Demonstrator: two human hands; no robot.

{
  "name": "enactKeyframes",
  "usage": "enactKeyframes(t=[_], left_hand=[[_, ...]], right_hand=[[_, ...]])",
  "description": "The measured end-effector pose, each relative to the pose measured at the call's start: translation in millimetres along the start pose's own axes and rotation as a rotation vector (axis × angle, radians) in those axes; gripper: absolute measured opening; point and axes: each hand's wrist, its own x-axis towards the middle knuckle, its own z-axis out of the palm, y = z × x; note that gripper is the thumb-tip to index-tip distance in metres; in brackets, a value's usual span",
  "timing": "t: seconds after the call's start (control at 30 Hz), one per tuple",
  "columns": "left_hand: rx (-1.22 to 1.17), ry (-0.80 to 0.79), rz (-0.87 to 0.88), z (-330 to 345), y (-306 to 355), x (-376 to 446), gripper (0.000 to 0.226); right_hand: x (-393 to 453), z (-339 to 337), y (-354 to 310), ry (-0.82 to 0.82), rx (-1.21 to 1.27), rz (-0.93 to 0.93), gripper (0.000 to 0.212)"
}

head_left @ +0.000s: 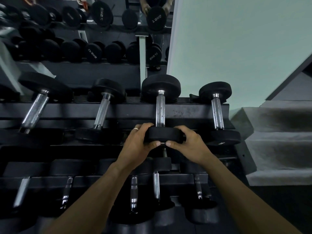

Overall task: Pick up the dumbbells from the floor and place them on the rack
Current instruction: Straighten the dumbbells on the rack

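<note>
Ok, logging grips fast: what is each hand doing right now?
Left hand: grips the near head of the dumbbell on the rack.
Right hand: grips that same head.

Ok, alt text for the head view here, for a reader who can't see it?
Both hands, left hand and right hand, grip the near head of a dumbbell lying across the top tier of a black rack. Other dumbbells fill the tiers; a mirror stands behind.

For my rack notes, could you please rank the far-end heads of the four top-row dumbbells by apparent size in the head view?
1. held dumbbell
2. leftmost dumbbell, blurred, so unsure
3-4. second dumbbell and rightmost dumbbell: look alike
</note>
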Motion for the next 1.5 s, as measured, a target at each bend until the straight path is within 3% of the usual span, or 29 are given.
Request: enactKeyframes(t=[0.17,0.43,0.57,0.83,1.0,1.17,1.5], left_hand=[[0.085,-0.012,-0.038,-20.7,4.5,-20.2,0.071],[0.246,0.079,-0.067,-87.0,-17.0,-56.2,0.070],[0.294,0.176,-0.054,-129.9,-49.7,-51.5,0.067],[0.165,-0.029,-0.097,-172.5,-117.7,-25.8,0.061],[0.036,-0.127,-0.102,-170.8,-133.7,-11.9,0.055],[-0.037,-0.114,-0.157,-166.7,-139.5,-10.1,0.049],[-0.124,-0.079,-0.262,-155.0,-136.1,-17.5,0.046]], right_hand=[[-9.4,-1.8,-25.4,0.011,-0.043,0.035,0.077],[-3.2,39.3,-95.2,0.174,-0.194,-0.141,0.056],[28.4,71.3,-129.4,0.161,-0.220,-0.202,0.052],[123.4,116.9,-169.3,0.085,-0.156,-0.087,0.066],[165.5,129.0,-165.5,0.107,-0.182,-0.029,0.061],[182.2,128.4,-157.5,0.102,-0.243,-0.083,0.052],[198.0,121.0,-161.0,-0.009,-0.351,-0.171,0.053]])
